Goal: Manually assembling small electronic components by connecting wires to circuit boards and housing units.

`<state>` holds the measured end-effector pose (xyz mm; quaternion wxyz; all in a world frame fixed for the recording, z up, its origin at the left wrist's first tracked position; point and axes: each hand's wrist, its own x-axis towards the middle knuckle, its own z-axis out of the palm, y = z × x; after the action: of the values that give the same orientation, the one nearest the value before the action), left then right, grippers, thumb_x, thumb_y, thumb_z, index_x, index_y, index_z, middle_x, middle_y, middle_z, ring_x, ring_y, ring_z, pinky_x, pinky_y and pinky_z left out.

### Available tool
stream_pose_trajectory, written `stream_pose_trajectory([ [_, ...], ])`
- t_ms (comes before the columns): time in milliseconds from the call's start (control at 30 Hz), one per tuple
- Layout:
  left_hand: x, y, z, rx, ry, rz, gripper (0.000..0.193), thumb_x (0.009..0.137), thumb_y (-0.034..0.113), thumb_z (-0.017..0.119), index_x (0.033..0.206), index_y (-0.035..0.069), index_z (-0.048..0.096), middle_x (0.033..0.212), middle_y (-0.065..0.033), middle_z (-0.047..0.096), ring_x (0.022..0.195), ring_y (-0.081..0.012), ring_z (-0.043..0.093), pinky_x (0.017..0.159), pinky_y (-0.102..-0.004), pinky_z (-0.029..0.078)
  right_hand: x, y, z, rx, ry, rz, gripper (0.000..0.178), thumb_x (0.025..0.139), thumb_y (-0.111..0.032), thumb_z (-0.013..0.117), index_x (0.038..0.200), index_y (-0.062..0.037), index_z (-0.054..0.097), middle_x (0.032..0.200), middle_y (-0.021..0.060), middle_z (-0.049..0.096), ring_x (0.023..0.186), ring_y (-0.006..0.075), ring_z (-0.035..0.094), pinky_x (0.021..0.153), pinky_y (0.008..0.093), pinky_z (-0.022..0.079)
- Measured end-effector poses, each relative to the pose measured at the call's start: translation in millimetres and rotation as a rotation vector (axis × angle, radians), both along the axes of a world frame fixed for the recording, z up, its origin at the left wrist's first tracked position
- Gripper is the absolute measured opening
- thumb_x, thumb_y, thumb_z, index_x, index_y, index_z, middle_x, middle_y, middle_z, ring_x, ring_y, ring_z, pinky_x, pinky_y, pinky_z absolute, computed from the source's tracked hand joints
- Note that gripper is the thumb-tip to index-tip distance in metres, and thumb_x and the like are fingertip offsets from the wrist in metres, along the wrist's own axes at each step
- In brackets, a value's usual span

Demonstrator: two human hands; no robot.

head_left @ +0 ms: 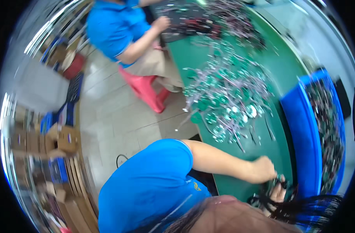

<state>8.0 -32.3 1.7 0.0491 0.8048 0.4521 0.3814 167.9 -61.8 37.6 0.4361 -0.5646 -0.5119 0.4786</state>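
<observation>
My left hand reaches over the green table, bare forearm out of a blue sleeve, its fingers curled closed. Just below it, my right hand shows only in part, fingers bent around something small and dark. Strands of dark hair cover much of that hand. What either hand grips is too blurred to make out. Small dark parts lie by the hands. Farther up the table spreads a loose heap of round green circuit boards with greyish wires.
A blue bin full of wired parts stands along the table's right side. Beyond the heap, a co-worker in a blue shirt sits on a red stool beside a dark mat with more wires. Cardboard boxes line the left.
</observation>
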Motion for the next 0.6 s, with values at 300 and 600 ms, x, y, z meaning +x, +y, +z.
stream_pose_trajectory([
  [300,19,-19,23,-0.029,-0.631,-0.167,0.046,0.081,0.023,0.058,0.118,0.003,0.039,0.081,-0.0147,0.059,0.067,-0.0333,0.058,0.06,-0.0383,0.047,77,-4,-79,0.268,-0.257,-0.207,0.025,0.086,-0.005,0.051,0.11,0.0003,0.056,0.092,0.0122,0.062,0.076,0.0187,0.056,0.072,0.0262,0.047],
  [600,12,10,12,-0.824,-0.293,-0.659,0.028,0.082,0.028,0.053,0.076,0.001,0.054,0.074,-0.0183,0.06,0.065,-0.0368,0.056,0.059,-0.0431,0.046,36,-12,-13,0.203,-0.186,0.017,0.024,0.089,-0.006,0.046,0.111,-0.0013,0.055,0.091,0.0055,0.059,0.082,0.0108,0.053,0.072,0.02,0.042],
])
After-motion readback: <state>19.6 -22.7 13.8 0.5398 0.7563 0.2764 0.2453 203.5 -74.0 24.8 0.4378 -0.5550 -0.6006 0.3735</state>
